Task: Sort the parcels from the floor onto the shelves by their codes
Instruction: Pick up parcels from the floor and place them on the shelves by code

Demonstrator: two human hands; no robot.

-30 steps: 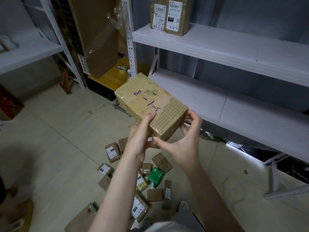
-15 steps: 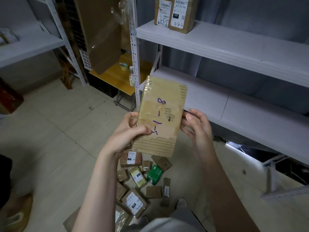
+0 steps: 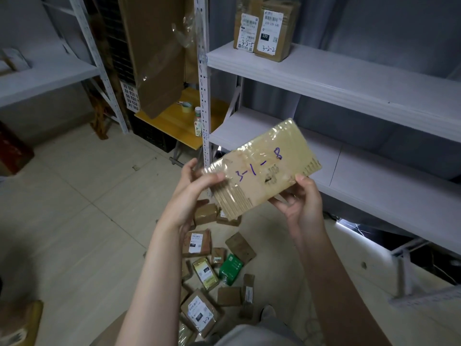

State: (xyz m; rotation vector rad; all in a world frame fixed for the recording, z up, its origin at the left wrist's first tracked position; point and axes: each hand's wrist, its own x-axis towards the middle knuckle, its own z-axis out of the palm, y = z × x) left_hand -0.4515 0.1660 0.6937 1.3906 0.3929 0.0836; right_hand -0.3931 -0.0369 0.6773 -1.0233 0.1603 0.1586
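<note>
Head view: gripping a taped brown parcel (image 3: 262, 171) with purple "3-1-8" written on it, the left hand (image 3: 197, 191) pinching its left end, thumb on top, the right hand (image 3: 301, 203) curled round its right edge, hands apart. Held tilted in the air, in front of the lower shelf (image 3: 374, 176). Below on the floor (image 3: 74, 221), scattered small parcels (image 3: 212, 270). Up on the upper shelf (image 3: 324, 78), two labelled boxes (image 3: 264, 28) standing side by side

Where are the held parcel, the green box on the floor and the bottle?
parcel (image 3: 262, 168): head view, taped face at the written code.
green box (image 3: 230, 268): head view, middle of its top.
bottle (image 3: 197, 124): head view, its body.
</note>
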